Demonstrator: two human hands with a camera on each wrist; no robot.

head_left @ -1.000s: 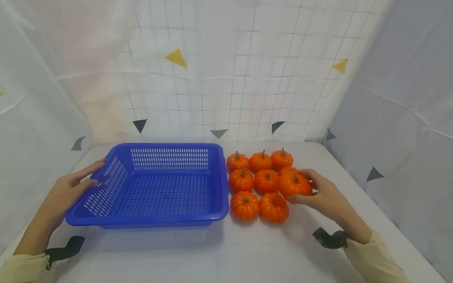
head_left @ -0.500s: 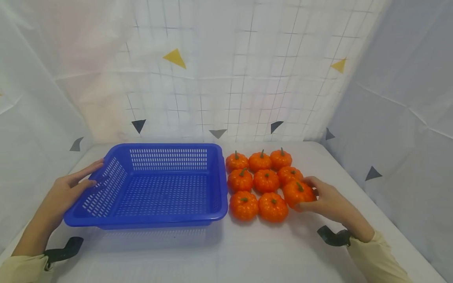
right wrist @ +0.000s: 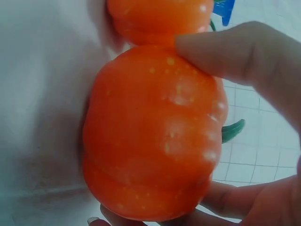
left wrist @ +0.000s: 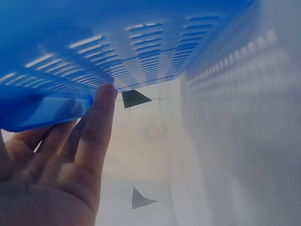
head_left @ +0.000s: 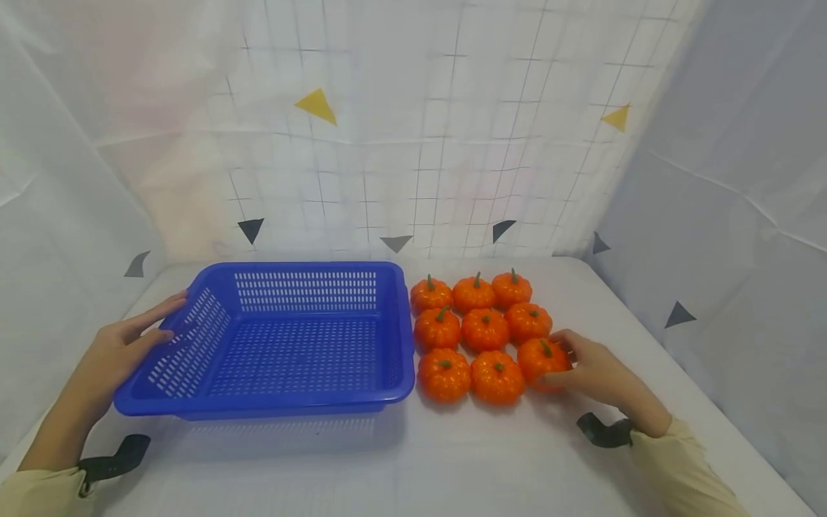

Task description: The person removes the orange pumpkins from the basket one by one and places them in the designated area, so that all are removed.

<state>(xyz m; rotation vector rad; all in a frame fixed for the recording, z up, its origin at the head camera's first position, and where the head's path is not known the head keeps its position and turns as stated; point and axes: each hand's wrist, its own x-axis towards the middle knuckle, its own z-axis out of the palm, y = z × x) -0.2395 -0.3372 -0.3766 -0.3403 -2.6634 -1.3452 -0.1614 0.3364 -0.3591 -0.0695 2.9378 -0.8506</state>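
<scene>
My left hand [head_left: 119,355] holds the left rim of a blue plastic basket [head_left: 271,403], thumb over the edge. In the left wrist view its fingers [left wrist: 94,136] lie against the outside of the slotted wall. On the right, my right hand [head_left: 601,370] grips a small orange pumpkin [head_left: 541,360] with a green stem, at the near right corner of a pumpkin group. The right wrist view shows the thumb [right wrist: 225,52] on one side of this pumpkin and fingers curled under the other. It sits low at the white tabletop, beside the near middle pumpkin [head_left: 497,379].
Several more pumpkins [head_left: 484,330] stand close together in rows, right beside the basket. White sheeting [head_left: 388,172] with grid lines and triangle marks rises behind the table, and a grey-white sheet [head_left: 736,215] stands along the right.
My right hand has brought its pumpkin nearer and down, from over the middle row to the near row's right end. The left hand stays on the basket rim.
</scene>
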